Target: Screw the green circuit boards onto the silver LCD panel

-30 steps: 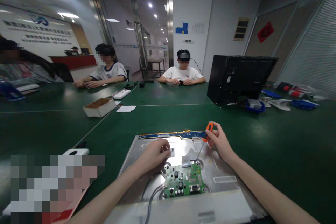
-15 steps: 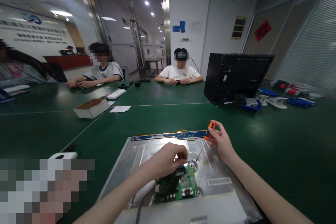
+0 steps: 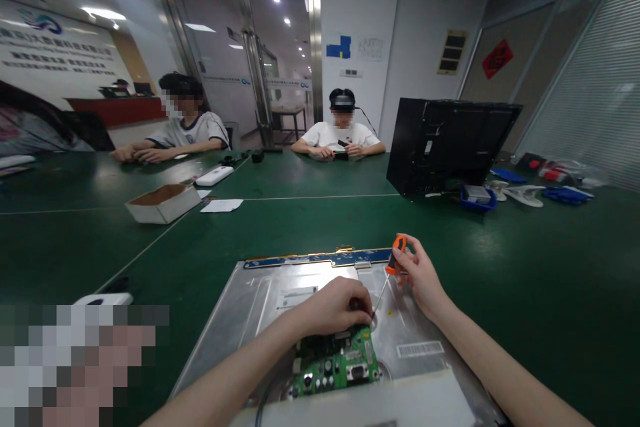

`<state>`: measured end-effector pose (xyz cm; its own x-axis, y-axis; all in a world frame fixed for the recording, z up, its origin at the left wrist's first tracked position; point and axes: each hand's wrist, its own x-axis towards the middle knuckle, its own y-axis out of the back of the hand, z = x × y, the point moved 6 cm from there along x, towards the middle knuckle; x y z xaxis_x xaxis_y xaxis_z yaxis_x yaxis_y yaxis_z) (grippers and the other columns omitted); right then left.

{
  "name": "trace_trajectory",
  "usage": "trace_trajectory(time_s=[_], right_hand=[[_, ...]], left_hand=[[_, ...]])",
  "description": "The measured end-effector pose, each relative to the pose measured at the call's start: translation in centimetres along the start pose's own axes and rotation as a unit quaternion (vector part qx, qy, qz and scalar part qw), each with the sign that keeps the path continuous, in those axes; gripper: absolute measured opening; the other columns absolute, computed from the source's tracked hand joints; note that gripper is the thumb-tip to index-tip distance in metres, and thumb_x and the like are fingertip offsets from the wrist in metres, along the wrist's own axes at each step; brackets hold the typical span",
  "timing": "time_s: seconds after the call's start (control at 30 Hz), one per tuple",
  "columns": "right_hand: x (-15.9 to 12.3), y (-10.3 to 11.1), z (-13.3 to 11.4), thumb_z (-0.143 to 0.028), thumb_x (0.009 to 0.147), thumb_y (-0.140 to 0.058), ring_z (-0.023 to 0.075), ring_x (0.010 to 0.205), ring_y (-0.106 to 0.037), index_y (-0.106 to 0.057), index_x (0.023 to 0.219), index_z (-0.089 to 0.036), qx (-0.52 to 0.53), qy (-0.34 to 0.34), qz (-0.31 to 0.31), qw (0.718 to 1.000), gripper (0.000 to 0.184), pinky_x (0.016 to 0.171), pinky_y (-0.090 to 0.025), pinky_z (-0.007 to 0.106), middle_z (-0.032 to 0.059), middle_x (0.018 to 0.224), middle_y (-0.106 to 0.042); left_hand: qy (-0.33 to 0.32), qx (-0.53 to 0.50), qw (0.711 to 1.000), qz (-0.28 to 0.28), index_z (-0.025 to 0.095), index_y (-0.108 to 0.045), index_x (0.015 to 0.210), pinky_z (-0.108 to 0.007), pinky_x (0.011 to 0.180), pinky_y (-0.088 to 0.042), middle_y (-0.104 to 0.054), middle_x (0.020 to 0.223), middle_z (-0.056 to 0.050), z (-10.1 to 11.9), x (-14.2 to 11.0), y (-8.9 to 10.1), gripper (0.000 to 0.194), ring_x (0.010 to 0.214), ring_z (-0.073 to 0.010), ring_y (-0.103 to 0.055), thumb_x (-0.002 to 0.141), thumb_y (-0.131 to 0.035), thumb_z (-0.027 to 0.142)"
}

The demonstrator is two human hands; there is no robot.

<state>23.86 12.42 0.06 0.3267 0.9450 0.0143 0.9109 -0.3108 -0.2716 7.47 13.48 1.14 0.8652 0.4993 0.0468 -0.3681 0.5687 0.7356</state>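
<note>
A silver metal panel (image 3: 260,300) lies on the green table in front of me, with a blue strip board (image 3: 320,258) along its far edge. A green circuit board (image 3: 337,363) sits on the panel's near part. My left hand (image 3: 333,307) rests curled at the far edge of that board, fingers pinched on something I cannot make out. My right hand (image 3: 420,273) grips an orange-handled screwdriver (image 3: 393,267), its thin shaft slanting down-left so the tip meets the panel just beside my left fingers.
A black monitor housing (image 3: 450,143) stands at the back right, with a blue tray (image 3: 475,199) and white parts beside it. An open cardboard box (image 3: 160,203) and paper lie to the left. Two people sit across the table. A white device (image 3: 105,298) lies near left.
My left hand has slid right and nearer across the panel onto the circuit board's far edge. The screwdriver tip has come down beside it. The view has shifted slightly.
</note>
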Motion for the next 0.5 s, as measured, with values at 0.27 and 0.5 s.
trace_trajectory(time_s=[0.27, 0.5], right_hand=[[-0.54, -0.45, -0.1, -0.055, 0.061, -0.083, 0.0093, 0.039, -0.045, -0.05, 0.11, -0.023, -0.005, -0.005, -0.012, 1.0, 0.067, 0.034, -0.036, 0.019, -0.0086, 0.056, -0.054], [-0.42, -0.28, 0.01, -0.054, 0.062, -0.083, 0.0098, 0.04, -0.046, -0.05, 0.111, -0.023, -0.009, -0.005, -0.01, 1.0, 0.066, 0.034, -0.035, 0.018, -0.0082, 0.057, -0.055]], left_hand=[[0.004, -0.026, 1.0, -0.001, 0.016, -0.077, 0.082, -0.022, 0.066, -0.047, -0.074, 0.079, -0.002, -0.39, 0.05, -0.01, 0.011, 0.072, -0.016, -0.066, 0.076, -0.073, 0.009], [-0.004, -0.031, 1.0, 0.002, 0.016, -0.078, 0.085, -0.023, 0.066, -0.048, -0.075, 0.08, -0.003, -0.43, -0.05, -0.07, 0.013, 0.073, -0.017, -0.066, 0.076, -0.071, 0.009]])
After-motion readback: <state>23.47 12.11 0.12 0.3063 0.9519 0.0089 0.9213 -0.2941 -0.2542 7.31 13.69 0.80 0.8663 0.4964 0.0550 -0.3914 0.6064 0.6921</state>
